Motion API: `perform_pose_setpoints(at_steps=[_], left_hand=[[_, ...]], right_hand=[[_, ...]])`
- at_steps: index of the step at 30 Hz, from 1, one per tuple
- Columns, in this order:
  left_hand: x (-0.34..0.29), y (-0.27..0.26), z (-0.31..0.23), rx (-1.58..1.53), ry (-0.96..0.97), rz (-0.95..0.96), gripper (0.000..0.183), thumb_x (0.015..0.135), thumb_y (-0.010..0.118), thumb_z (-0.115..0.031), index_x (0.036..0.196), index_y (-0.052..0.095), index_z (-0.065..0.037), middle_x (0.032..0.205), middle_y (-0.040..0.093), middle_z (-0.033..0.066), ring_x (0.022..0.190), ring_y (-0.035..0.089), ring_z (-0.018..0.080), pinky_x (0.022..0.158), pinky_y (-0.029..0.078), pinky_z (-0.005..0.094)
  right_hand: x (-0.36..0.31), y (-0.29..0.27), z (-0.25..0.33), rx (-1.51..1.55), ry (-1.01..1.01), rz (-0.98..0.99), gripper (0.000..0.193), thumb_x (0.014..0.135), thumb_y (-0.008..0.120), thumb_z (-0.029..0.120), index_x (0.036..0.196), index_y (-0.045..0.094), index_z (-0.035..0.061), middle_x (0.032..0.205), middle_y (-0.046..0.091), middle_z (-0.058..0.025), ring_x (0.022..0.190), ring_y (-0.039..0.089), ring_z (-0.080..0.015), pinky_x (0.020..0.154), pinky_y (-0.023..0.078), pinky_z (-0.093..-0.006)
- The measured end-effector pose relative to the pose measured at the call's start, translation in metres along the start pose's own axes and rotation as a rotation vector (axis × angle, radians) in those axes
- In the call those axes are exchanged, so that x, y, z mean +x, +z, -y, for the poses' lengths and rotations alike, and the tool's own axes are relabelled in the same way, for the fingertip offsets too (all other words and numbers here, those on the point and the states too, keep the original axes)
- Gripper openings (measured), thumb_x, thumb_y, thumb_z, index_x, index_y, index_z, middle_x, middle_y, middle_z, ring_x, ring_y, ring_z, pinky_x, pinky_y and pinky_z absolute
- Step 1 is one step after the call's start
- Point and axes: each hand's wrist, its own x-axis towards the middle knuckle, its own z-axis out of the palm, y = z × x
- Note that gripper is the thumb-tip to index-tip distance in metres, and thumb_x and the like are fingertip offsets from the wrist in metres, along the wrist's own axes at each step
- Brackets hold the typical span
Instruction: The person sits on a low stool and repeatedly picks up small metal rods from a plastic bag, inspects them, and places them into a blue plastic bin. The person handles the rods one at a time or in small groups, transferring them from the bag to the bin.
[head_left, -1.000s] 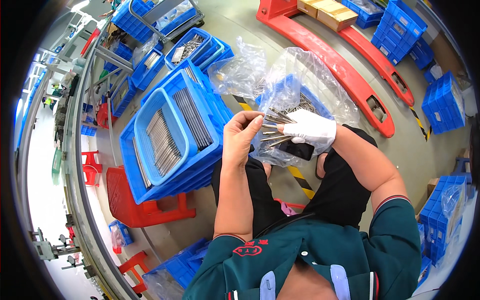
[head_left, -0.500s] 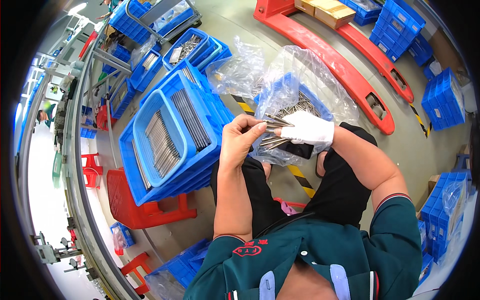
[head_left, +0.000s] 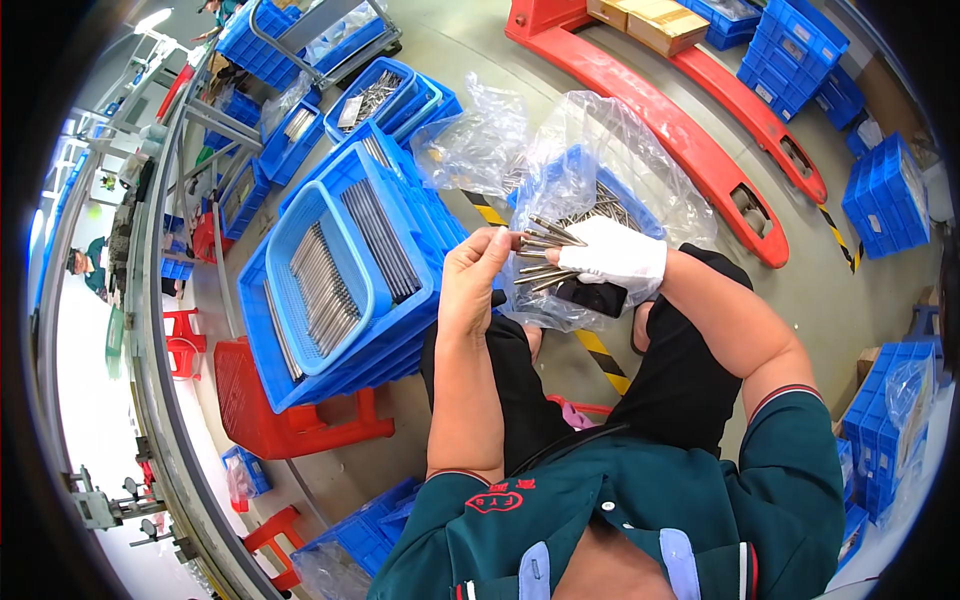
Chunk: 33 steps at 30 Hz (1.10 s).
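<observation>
My right hand [head_left: 612,250], in a white glove, is closed around a fanned bunch of metal rods [head_left: 543,250], their ends pointing left. My bare left hand [head_left: 476,272] is at those ends, thumb and fingers pressed together; whether a rod is between them cannot be made out. Below my gloved hand is a black object [head_left: 598,297], partly covered. Behind the hands, a blue bin [head_left: 640,203] lined with clear plastic [head_left: 572,130] holds many loose metal rods. To the left, a light-blue basket [head_left: 283,258] of lined-up rods rests on a stack of blue crates [head_left: 405,335].
A red pallet jack [head_left: 655,120] spans the far right floor. A red stool [head_left: 245,390] supports the crate stack at left. More blue crates stand at the right [head_left: 885,195] and far left, beside a metal-framed bench [head_left: 165,350]. Another blue bin [head_left: 372,98] holds loose rods.
My left hand has drawn slightly left, away from the rod ends. The rods in my right hand are fanned a little wider, and that hand has barely moved.
</observation>
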Motion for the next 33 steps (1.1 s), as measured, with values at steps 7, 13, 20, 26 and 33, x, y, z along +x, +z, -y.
perform_pose_setpoints(at_steps=[7,13,20,26,33], left_hand=[[0.005,0.002,0.016,-0.373,-0.146,0.075,0.01,0.085,0.065,-0.016,0.088,0.064,-0.007,0.082,0.064,0.0002,0.072,0.054,0.009,0.068,0.039,0.0246],[0.009,-0.017,0.023,-0.41,-0.254,0.162,0.007,0.085,0.064,-0.012,0.087,0.06,-0.005,0.089,0.066,0.0068,0.082,0.06,0.016,0.079,0.045,0.0318],[0.003,-0.004,0.017,-0.468,-0.262,0.163,0.006,0.083,0.065,-0.012,0.085,0.061,-0.007,0.082,0.065,0.0032,0.074,0.058,0.0108,0.07,0.042,0.0258],[0.004,0.007,0.027,-0.316,-0.048,0.03,0.009,0.087,0.063,-0.012,0.085,0.058,-0.005,0.083,0.066,0.0061,0.071,0.06,0.0124,0.071,0.046,0.0269],[0.004,0.01,0.021,-0.356,-0.099,0.068,0.011,0.089,0.061,-0.015,0.088,0.057,-0.005,0.082,0.065,0.0068,0.072,0.063,0.0149,0.073,0.048,0.0269]], right_hand=[[-0.001,0.002,0.005,-0.069,-0.018,-0.018,0.032,0.086,0.062,0.034,0.082,0.06,0.0021,0.059,0.047,0.0014,0.052,0.04,-0.0061,0.047,0.033,-0.0253],[-0.005,0.005,0.005,-0.163,-0.023,-0.034,0.034,0.085,0.062,0.035,0.082,0.061,0.001,0.059,0.049,-0.0002,0.053,0.042,-0.0072,0.048,0.036,-0.026],[-0.004,0.003,-0.001,-0.093,-0.036,-0.027,0.036,0.084,0.063,0.037,0.083,0.063,0.001,0.061,0.051,0.0,0.055,0.045,-0.0074,0.048,0.038,-0.0254],[-0.003,0.006,-0.002,0.013,0.023,-0.056,0.031,0.086,0.063,0.032,0.082,0.061,0.0021,0.059,0.046,0.0024,0.052,0.038,-0.0047,0.045,0.032,-0.0235],[-0.001,0.006,-0.011,0.1,0.011,-0.042,0.032,0.088,0.06,0.034,0.082,0.06,0.003,0.058,0.044,0.0032,0.051,0.036,-0.0042,0.044,0.029,-0.0241]])
